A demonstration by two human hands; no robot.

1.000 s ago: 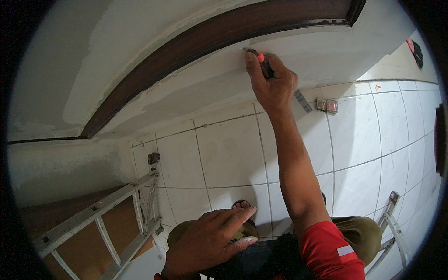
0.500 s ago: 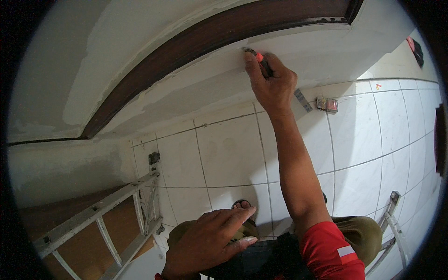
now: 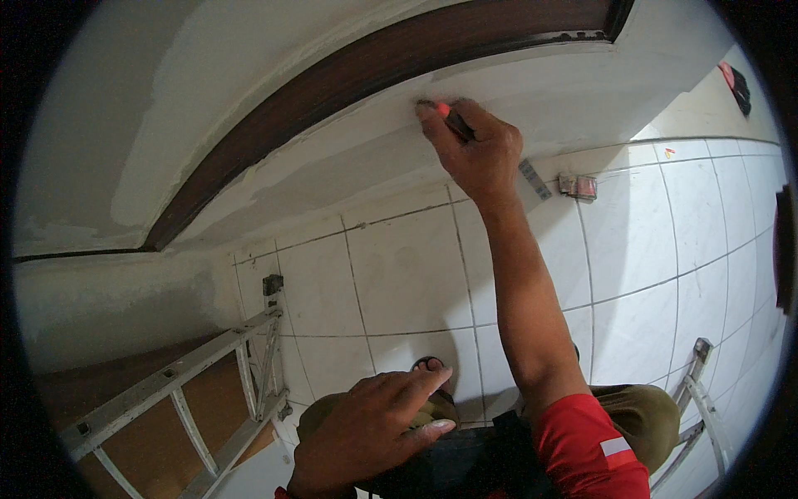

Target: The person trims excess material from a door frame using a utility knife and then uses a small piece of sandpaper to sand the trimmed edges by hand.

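Observation:
My right hand reaches forward and is closed round a small dark tool with an orange-red part by the thumb. Its working end is mostly hidden by my fingers, so I cannot tell its exact kind. The tool is held at the pale, patchy grey wall, just below a dark wooden frame. Low in front of my body, my left hand has its fingers stretched out and its thumb apart. Nothing is in it, and whitish dust shows on the thumb.
An aluminium ladder stands at the left, beside a brown panel. More metal ladder legs show at the lower right. On the white tiled floor by the wall lie a grey strip and a small reddish pack.
My right hand with the tool has moved slightly left and down along the wall. My left hand has hardly moved.

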